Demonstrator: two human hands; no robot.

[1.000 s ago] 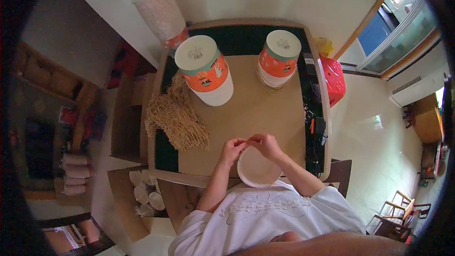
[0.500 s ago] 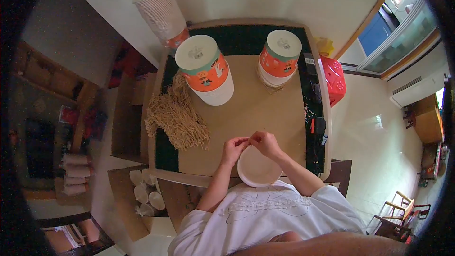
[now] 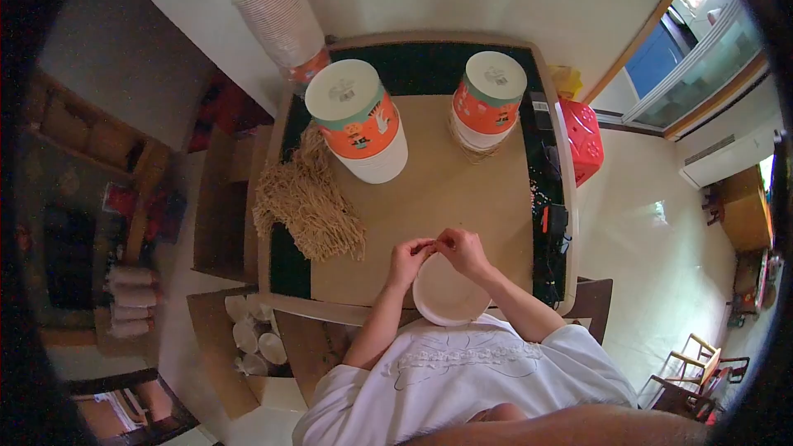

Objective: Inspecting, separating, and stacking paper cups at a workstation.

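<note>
A white paper tub (image 3: 450, 293) leans against my shirt at the near table edge, its open mouth facing up. At its far rim my left hand (image 3: 406, 263) pinches the edge between closed fingers. My right hand (image 3: 464, 251) meets it there, thumb and fingers pressed together; whatever they pinch is too small to make out. Beyond my left hand lies a heap of tan twine cords (image 3: 310, 211). A stack of upturned orange, green and white tubs (image 3: 363, 128) stands behind the heap, and a shorter such stack (image 3: 489, 103), with twine around its base, is at the far right.
A tall stack of white tubs (image 3: 281, 16) rises at the back left corner. Black cables and an adapter (image 3: 555, 219) run along the right edge. An open carton (image 3: 219, 355) with white tubs sits low left. Beside the table's right side is a red plastic stool (image 3: 582, 140).
Both hands stay at the tub's far rim with only a slight shift of the fingers. The stacks and the twine have not moved.
</note>
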